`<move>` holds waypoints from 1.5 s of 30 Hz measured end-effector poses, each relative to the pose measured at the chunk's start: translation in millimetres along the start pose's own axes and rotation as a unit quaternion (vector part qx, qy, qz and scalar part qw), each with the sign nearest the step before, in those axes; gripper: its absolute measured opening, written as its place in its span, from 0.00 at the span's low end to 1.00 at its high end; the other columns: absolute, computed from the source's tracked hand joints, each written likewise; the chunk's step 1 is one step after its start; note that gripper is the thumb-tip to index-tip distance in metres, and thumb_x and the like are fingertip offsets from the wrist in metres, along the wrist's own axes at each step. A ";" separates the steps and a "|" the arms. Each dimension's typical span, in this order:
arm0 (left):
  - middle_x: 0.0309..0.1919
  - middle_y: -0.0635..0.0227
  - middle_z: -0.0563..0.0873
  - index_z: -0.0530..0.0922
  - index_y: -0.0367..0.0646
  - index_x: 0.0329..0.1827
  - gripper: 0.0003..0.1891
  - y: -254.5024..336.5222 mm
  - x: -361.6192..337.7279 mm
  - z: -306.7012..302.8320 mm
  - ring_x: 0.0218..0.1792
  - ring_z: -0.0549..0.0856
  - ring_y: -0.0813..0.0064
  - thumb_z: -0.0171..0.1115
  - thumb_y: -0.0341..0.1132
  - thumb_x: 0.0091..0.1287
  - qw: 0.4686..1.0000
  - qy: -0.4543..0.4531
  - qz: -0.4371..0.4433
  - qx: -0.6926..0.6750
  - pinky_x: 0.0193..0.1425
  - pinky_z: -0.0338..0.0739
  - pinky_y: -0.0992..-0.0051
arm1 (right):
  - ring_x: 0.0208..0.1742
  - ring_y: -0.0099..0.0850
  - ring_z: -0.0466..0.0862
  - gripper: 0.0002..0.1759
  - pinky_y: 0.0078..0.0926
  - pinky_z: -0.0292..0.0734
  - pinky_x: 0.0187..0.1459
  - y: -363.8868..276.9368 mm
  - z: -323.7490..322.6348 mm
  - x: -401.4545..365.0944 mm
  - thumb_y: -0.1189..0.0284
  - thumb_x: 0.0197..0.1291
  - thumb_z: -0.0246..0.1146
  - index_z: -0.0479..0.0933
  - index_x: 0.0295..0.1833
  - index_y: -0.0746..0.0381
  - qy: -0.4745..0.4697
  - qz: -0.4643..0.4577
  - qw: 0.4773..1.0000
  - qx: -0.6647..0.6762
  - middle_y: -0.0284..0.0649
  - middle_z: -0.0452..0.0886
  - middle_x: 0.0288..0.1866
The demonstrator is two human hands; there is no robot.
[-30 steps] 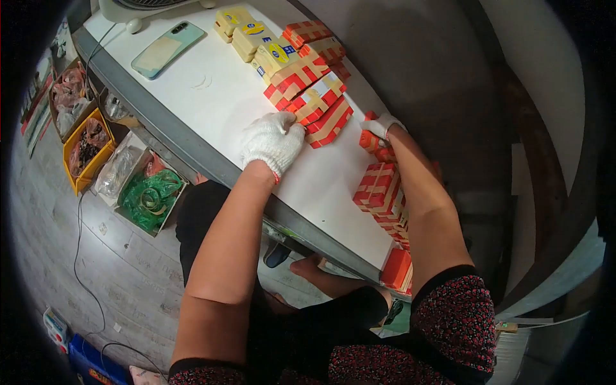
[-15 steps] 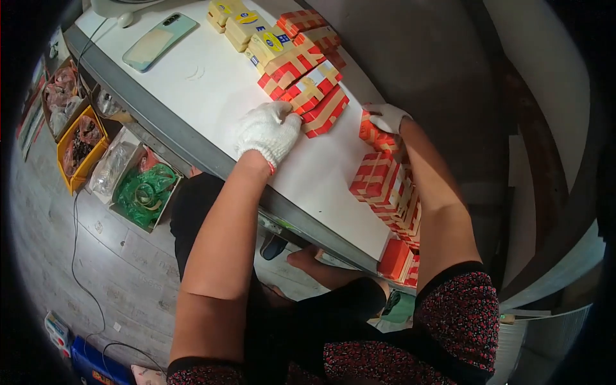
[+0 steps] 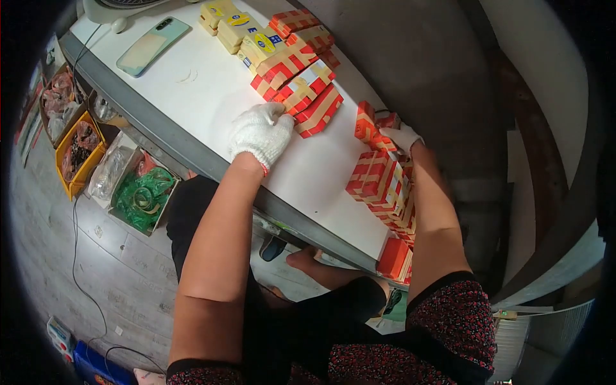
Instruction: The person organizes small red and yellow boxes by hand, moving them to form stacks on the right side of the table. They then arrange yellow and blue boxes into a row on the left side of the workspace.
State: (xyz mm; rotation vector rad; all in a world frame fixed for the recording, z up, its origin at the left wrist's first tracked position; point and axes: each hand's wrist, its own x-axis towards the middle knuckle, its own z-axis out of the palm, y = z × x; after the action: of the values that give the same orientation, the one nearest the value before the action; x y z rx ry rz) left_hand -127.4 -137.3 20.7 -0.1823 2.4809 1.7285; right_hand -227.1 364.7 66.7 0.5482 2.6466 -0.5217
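Got left hand point(image 3: 260, 133) curled against taped red-and-tan boxes point(image 3: 321, 111), running lengthwise 7-to-1 o'clock, plus right hand point(image 3: 403, 137) on red-orange box point(image 3: 365, 122) toward 3, can't tell either pinch tbh

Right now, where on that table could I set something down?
Between the phone and left hand, save thin pale curls, and between that hand and the nearer red stack, down to the grey edge. Crowded: the far side, with yellow boxes, red boxes and the right hand.
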 end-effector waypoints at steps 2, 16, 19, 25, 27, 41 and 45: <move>0.60 0.55 0.94 0.91 0.46 0.64 0.26 1.6 -0.6 -0.4 0.64 0.91 0.53 0.65 0.52 0.71 1.000 -0.009 -0.003 -0.005 0.73 0.82 0.59 | 0.80 0.52 0.79 0.58 0.38 0.75 0.77 -5.4 5.1 -2.8 0.41 0.57 0.75 0.71 0.84 0.69 0.057 0.021 0.997 -0.047 0.61 0.78 0.80; 0.58 0.53 0.94 0.91 0.43 0.64 0.24 -1.6 0.9 2.5 0.60 0.93 0.55 0.69 0.48 0.72 1.000 0.002 0.013 -0.002 0.69 0.84 0.62 | 0.82 0.51 0.77 0.56 0.46 0.71 0.81 -70.6 33.2 -69.2 0.36 0.61 0.72 0.72 0.85 0.62 0.191 0.022 0.968 -0.161 0.61 0.78 0.81; 0.61 0.55 0.93 0.91 0.47 0.66 0.27 -2.1 1.8 1.4 0.65 0.90 0.53 0.66 0.53 0.71 1.000 -0.014 -0.004 0.002 0.73 0.82 0.60 | 0.87 0.53 0.69 0.47 0.52 0.67 0.83 -124.2 48.4 -105.4 0.39 0.65 0.68 0.76 0.83 0.54 0.284 0.040 0.918 -0.275 0.55 0.79 0.80; 0.55 0.52 0.95 0.91 0.41 0.62 0.23 -1.6 -2.3 2.0 0.57 0.94 0.58 0.70 0.47 0.73 0.999 0.023 0.025 0.003 0.66 0.85 0.64 | 0.88 0.55 0.66 0.36 0.58 0.65 0.83 -121.6 64.0 -58.0 0.45 0.70 0.65 0.81 0.78 0.49 0.206 -0.198 0.909 -0.303 0.46 0.81 0.79; 0.55 0.52 0.95 0.91 0.41 0.62 0.23 -0.4 -0.6 2.2 0.57 0.94 0.58 0.70 0.47 0.73 0.999 0.023 0.027 0.009 0.66 0.85 0.64 | 0.85 0.54 0.71 0.31 0.59 0.66 0.82 -114.8 76.6 -40.1 0.50 0.73 0.62 0.83 0.75 0.50 0.153 -0.274 0.878 -0.361 0.43 0.83 0.77; 0.58 0.51 0.94 0.92 0.46 0.61 0.23 15.3 -5.6 -13.6 0.61 0.92 0.50 0.67 0.50 0.71 0.999 -0.029 0.005 0.026 0.70 0.84 0.58 | 0.78 0.55 0.78 0.25 0.52 0.78 0.75 -260.1 63.2 -13.2 0.60 0.73 0.64 0.84 0.71 0.55 0.148 -0.420 0.826 -0.347 0.49 0.79 0.80; 0.58 0.51 0.94 0.92 0.44 0.62 0.23 14.8 -5.8 -14.9 0.61 0.92 0.51 0.68 0.49 0.72 0.999 -0.037 0.002 0.028 0.70 0.84 0.59 | 0.81 0.56 0.75 0.30 0.50 0.76 0.78 -283.3 73.1 5.9 0.58 0.72 0.67 0.79 0.76 0.54 0.086 -0.327 0.866 -0.368 0.50 0.72 0.85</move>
State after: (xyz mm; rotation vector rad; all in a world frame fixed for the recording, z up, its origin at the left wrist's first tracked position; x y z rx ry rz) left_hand -124.4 -146.0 40.4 -0.1058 2.4751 1.6346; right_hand -335.6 93.3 79.5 -0.5743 2.8597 0.4141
